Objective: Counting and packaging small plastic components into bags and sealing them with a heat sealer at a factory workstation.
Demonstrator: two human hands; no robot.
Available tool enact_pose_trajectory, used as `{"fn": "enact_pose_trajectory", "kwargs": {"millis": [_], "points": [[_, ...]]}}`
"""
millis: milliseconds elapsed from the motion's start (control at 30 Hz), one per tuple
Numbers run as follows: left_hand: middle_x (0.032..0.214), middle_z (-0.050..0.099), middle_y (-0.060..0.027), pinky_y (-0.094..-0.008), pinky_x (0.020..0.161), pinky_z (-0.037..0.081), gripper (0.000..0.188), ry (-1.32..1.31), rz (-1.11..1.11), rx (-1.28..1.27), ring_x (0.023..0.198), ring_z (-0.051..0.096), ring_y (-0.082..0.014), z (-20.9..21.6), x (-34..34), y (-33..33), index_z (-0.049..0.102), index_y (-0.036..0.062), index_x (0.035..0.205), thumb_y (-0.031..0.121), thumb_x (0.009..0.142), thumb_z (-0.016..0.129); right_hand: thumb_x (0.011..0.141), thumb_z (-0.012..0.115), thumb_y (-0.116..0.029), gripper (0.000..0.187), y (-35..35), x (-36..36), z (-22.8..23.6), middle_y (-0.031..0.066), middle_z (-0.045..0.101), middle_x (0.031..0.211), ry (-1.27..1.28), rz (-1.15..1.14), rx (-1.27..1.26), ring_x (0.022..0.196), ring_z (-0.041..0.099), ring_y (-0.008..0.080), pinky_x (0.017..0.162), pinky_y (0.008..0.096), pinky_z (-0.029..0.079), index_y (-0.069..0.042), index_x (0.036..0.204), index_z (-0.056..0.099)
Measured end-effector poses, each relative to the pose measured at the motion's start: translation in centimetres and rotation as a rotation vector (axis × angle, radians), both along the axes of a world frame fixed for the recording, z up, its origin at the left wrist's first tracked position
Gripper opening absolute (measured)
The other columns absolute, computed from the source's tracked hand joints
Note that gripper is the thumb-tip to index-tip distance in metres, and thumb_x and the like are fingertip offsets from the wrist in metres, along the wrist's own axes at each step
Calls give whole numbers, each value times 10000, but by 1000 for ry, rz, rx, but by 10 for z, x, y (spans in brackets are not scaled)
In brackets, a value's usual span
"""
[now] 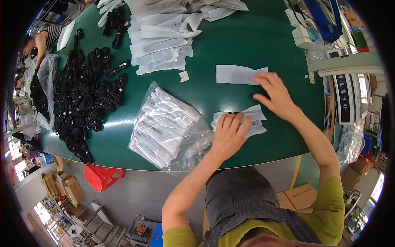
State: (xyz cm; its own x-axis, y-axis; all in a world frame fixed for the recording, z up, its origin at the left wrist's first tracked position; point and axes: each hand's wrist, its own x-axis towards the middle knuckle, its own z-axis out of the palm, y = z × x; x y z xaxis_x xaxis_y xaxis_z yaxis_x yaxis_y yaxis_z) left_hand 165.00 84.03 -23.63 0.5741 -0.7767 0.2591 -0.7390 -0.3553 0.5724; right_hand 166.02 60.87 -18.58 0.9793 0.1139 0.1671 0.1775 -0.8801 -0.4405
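1. Currently, the left hand (230, 132) lies palm down, fingers slightly spread, over a white pouch (257, 122) near the front edge of the green surface (288, 142). Whether the fingers grip it cannot be told.
2. The right hand (277, 95) is open, with thumb and fingers apart and nothing enclosed. Its fingertips overlap the right end of a flat white sleeve (233, 75); contact cannot be confirmed.
3. The flat sleeve lies beyond the pouch, separate from it.
4. A clear plastic bag (142, 138) containing white packets (166, 119) lies just left of the left hand.
5. Coiled black cables (88, 90) are heaped farther left.
6. Stacked white pouches (160, 43) occupy the far side, beyond a small paper scrap (184, 76).
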Motion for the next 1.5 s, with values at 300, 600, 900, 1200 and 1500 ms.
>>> {"fn": "enact_pose_trajectory", "kwargs": {"millis": [300, 600, 900, 1200, 1500], "points": [[1418, 410, -232, -584, 1118, 234, 671, -29, 62, 134, 1369, 345, -401, 19, 22, -3, 567, 19, 1157, 391, 656, 813, 801, 605, -57, 244, 1, 55, 1, 107, 573, 1077, 693, 353, 269, 1042, 545, 303, 893, 408, 475, -65, 1045, 592], [1277, 490, -199, -491, 998, 370, 703, 31, 138, 27, 1143, 485, -365, 2, -9, -29, 534, 27, 1194, 355, 646, 828, 771, 602, 31, 459, 37, 242, -52, 136, 546, 1261, -315, 246, -386, 1164, 523, 323, 982, 405, 436, -72, 1214, 538], [1500, 326, -235, -525, 1147, 235, 868, 25, 43, 121, 1408, 300, -390, 12, -9, -9, 474, -39, 1328, 438, 676, 791, 811, 710, -163, 421, 22, 81, 5, 131, 588, 951, 95, 227, -186, 896, 593, 309, 795, 419, 467, -74, 1183, 535], [1330, 448, -238, -561, 1069, 315, 796, 28, 42, 50, 1240, 432, -395, 8, 7, -23, 514, 13, 1179, 383, 574, 874, 877, 617, -39, 213, 2, -38, 1, 109, 598, 1118, 181, 146, 203, 1035, 573, 283, 884, 388, 467, -4, 1087, 619], [1333, 419, -327, -537, 1016, 379, 945, 190, 406, 78, 1195, 453, -460, 29, -83, -44, 284, -86, 1438, 199, 697, 798, 840, 732, -231, 827, 61, -121, 0, 242, 420, 1368, 419, -514, 291, 1226, 473, 352, 1000, 430, 429, 58, 1456, 262]]}}
